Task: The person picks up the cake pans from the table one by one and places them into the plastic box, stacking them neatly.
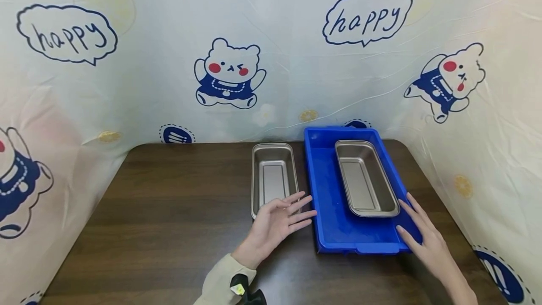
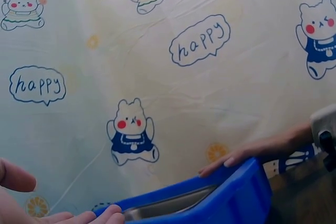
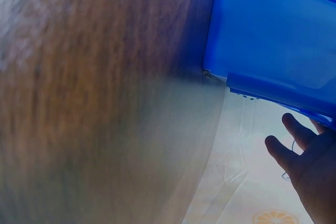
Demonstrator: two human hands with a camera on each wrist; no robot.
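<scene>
"How's the grip?"
"Left hand [image 1: 275,222], right hand [image 1: 428,241] spread at the tray's [image 1: 336,232] sides, holding nothing"
"Where's the tray?"
"On the table [image 1: 169,211], 1 pan [image 1: 360,180] inside; best press 2 sides evenly"

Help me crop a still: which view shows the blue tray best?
The head view: nearly the whole blue tray shows, pan inside. Left wrist shows it from low down, partly cut off; right wrist, only its outside, cropped.
</scene>
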